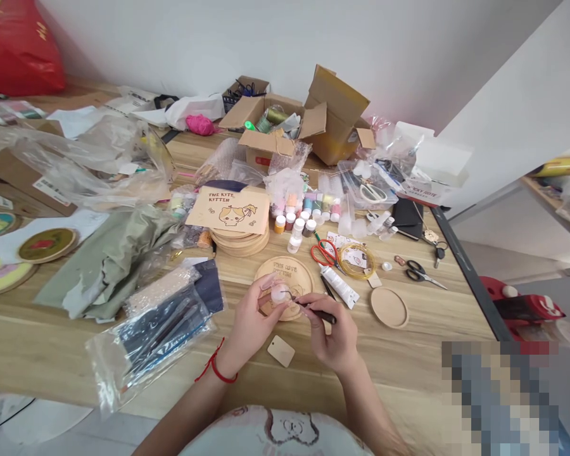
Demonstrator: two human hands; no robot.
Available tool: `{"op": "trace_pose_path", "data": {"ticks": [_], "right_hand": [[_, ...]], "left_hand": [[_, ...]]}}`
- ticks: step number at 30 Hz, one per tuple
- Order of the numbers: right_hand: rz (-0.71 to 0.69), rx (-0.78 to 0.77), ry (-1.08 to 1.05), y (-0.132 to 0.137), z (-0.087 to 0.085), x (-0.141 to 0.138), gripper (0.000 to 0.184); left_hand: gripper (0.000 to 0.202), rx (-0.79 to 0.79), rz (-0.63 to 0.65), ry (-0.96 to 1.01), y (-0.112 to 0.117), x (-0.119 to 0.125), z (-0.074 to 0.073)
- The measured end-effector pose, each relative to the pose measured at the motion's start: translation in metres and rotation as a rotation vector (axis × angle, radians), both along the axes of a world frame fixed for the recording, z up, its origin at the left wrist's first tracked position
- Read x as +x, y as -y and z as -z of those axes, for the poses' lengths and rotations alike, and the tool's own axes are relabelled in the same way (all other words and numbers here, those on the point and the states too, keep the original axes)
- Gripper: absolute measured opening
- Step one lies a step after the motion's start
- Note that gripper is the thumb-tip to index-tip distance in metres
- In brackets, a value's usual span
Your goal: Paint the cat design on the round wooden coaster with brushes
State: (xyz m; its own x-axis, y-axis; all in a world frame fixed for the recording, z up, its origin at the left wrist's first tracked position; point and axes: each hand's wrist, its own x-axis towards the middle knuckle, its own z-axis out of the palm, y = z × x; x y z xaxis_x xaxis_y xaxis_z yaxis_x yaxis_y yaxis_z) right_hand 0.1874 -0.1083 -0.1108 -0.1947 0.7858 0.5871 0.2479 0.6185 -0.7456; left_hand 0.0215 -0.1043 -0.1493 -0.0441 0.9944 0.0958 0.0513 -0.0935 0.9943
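My left hand (254, 316) is closed around a small, pale, round pot (280, 292), its fingers and thumb at the rim. Between the fingers of my right hand (336, 337) is a thin tool with a dark handle (323, 315); its slim bent tip meets the pot, and what is inside is too small to make out. Behind and partly under my hands lies a round wooden plaque (305, 273) with lettering and a drawing on it. Nearer to me, a small wooden tag (281, 351) lies flat on the table.
Red-handled scissors (325, 253), a white tube (341, 287), a coil of golden wire (356, 261) and a round wooden tray (389, 308) lie to the right. Small paint jars (295, 235) stand behind the plaque. Plastic-wrapped packets (164, 335) lie left; cardboard boxes (332, 120) stand behind.
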Motion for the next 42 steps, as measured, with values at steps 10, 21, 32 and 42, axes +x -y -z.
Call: {"op": "trace_pose_path", "data": {"ticks": [10, 21, 32, 42], "right_hand": [[-0.014, -0.003, 0.033, 0.000, -0.003, 0.001, 0.027], [-0.012, -0.009, 0.054, -0.002, -0.001, 0.003, 0.025], [-0.039, 0.003, 0.072, -0.002, 0.000, 0.002, 0.022], [-0.039, -0.041, 0.072, -0.001, 0.002, 0.002, 0.019]], "left_hand": [[0.054, -0.005, -0.009, 0.037, -0.002, 0.002, 0.001], [0.051, 0.048, -0.019, -0.090, -0.002, -0.002, 0.003], [0.059, 0.031, 0.001, -0.264, -0.001, -0.007, -0.001], [0.063, -0.001, 0.061, -0.173, 0.000, -0.008, 0.004]]}}
